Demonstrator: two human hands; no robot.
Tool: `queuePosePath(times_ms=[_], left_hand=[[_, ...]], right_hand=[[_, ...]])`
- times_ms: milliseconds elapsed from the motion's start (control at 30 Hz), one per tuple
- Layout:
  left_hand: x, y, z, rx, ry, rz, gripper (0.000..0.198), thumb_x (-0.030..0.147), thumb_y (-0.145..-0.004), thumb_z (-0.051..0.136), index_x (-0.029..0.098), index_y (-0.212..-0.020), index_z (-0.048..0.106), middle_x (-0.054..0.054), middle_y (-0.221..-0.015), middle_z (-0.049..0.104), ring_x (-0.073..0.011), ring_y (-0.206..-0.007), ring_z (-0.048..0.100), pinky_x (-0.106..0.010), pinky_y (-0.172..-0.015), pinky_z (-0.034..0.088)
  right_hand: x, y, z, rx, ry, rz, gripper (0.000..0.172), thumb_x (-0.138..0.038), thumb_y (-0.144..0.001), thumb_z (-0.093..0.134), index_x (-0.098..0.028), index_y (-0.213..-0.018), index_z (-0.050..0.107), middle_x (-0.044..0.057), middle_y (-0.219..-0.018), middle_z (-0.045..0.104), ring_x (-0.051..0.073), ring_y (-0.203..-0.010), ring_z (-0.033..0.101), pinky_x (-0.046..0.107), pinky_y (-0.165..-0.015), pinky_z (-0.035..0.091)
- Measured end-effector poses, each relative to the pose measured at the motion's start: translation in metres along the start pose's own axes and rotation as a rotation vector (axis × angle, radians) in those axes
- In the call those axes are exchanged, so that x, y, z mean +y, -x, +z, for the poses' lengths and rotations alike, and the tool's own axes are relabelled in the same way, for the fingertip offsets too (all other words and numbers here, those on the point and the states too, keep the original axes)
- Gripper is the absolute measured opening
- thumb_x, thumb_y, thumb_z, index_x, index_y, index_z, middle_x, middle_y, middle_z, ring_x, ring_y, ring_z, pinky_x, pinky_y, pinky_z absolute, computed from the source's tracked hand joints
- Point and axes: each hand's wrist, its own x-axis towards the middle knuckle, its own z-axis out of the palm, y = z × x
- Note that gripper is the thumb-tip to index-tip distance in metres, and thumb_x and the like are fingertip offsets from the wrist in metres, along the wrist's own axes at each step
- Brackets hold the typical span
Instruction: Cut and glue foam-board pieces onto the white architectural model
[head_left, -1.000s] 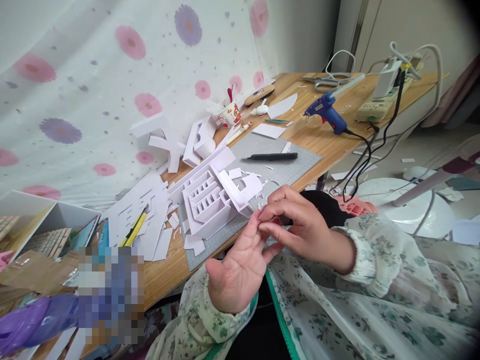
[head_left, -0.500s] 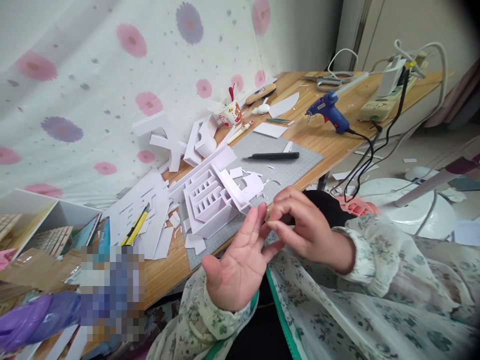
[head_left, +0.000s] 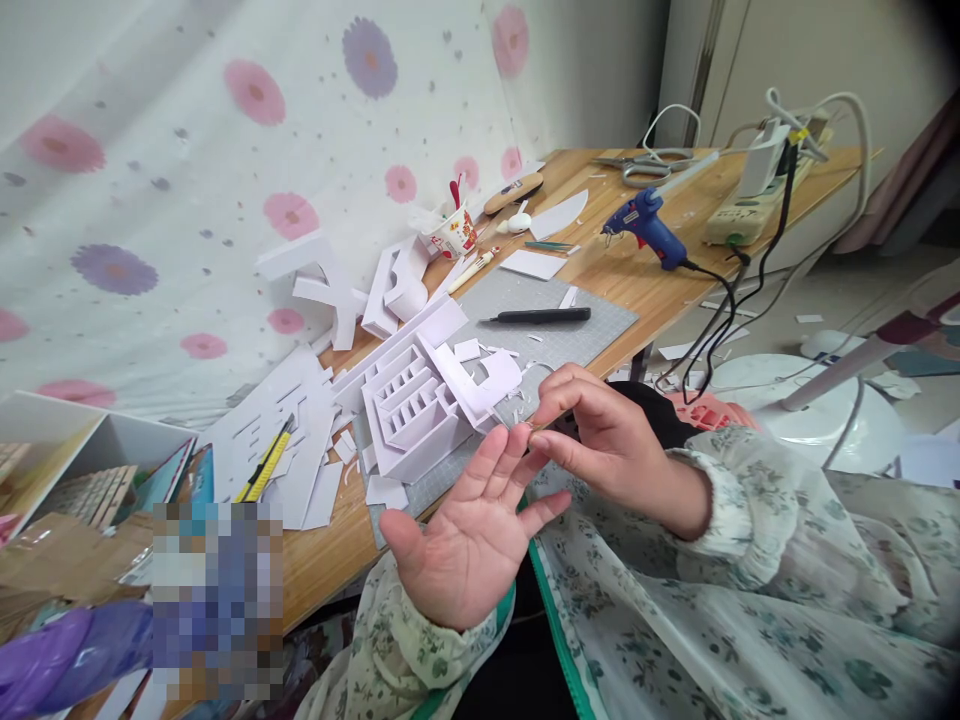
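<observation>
My left hand (head_left: 469, 535) is held palm up over my lap, fingers stretched out and apart. My right hand (head_left: 600, 440) hovers at its fingertips, thumb and forefinger pinched together on something too small to name. Both hands float just in front of the wooden table's near edge. Close behind them a white foam-board model (head_left: 416, 400) with several small compartments stands on a grey cutting mat (head_left: 570, 335).
A black craft knife (head_left: 540, 316) lies on the mat. A blue glue gun (head_left: 645, 225) with its black cord, scissors (head_left: 637, 165) and a power strip (head_left: 750, 205) sit at the far right. White board offcuts and a yellow cutter (head_left: 262, 470) lie left.
My left hand's fingers have spread wider and the palm has dropped a little. My right hand's pinch has pulled slightly away from the left fingertips.
</observation>
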Motion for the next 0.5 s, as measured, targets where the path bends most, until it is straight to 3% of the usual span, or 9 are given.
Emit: queuePosePath(times_ms=[333,500], left_hand=[[-0.001,0.0016,-0.0008,-0.016,-0.177,0.077,0.098,0.09,-0.068,0.018,0.028,-0.138,0.047,-0.006,-0.151,0.036,-0.0377,-0.143,0.016,-0.057,-0.111,0.023],[-0.0031,0.0018,-0.0043,-0.098,-0.087,0.075,0.101,0.089,-0.069,0.01,0.027,-0.142,0.042,-0.004,-0.154,0.032,-0.0384,-0.144,0.011,-0.06,-0.111,0.022]], right_hand=[[-0.0038,-0.0054,-0.0062,-0.094,0.068,-0.022,0.009,-0.012,-0.084,0.06,-0.019,-0.081,0.057,0.002,-0.08,0.053,0.014,-0.077,0.052,0.029,-0.07,0.044],[-0.0049,-0.0066,-0.0058,-0.11,0.076,-0.027,0.009,-0.012,-0.085,0.056,-0.018,-0.079,0.053,0.002,-0.078,0.052,0.014,-0.074,0.049,0.028,-0.067,0.043]])
